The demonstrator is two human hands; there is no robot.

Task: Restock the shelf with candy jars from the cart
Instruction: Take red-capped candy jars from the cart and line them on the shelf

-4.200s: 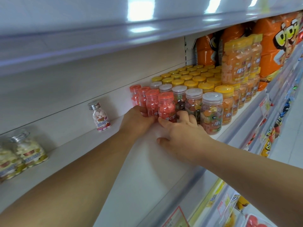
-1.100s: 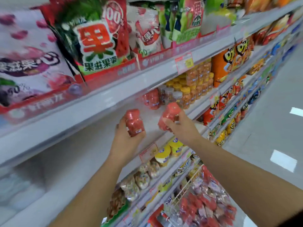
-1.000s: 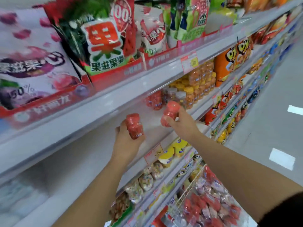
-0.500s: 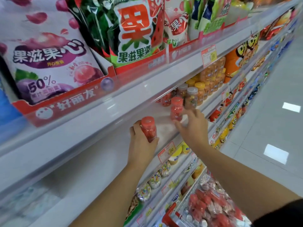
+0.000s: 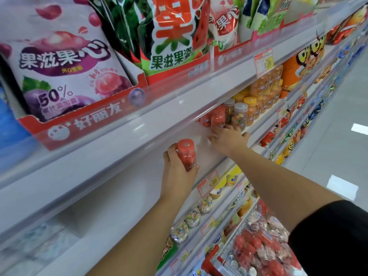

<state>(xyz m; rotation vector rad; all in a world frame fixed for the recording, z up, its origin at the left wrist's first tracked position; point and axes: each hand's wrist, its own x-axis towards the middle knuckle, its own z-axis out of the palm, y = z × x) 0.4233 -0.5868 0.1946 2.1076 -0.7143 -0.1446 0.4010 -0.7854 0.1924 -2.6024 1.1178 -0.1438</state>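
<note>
Since half a second before, the right hand (image 5: 227, 139) had set its red jar (image 5: 218, 118) on the shelf (image 5: 196, 136), fingers spread at its base. The left hand (image 5: 177, 173) gripped a second red jar (image 5: 186, 154) upright, fingers curled round it.

Right-hand jar (image 5: 218, 118) has been set upright on the shelf (image 5: 199, 143) against the red row. Right hand (image 5: 227, 139) is now spread at its base. Left-hand jar (image 5: 186, 154), gripped by left hand (image 5: 177, 173), has been brought up to the shelf edge.
</note>
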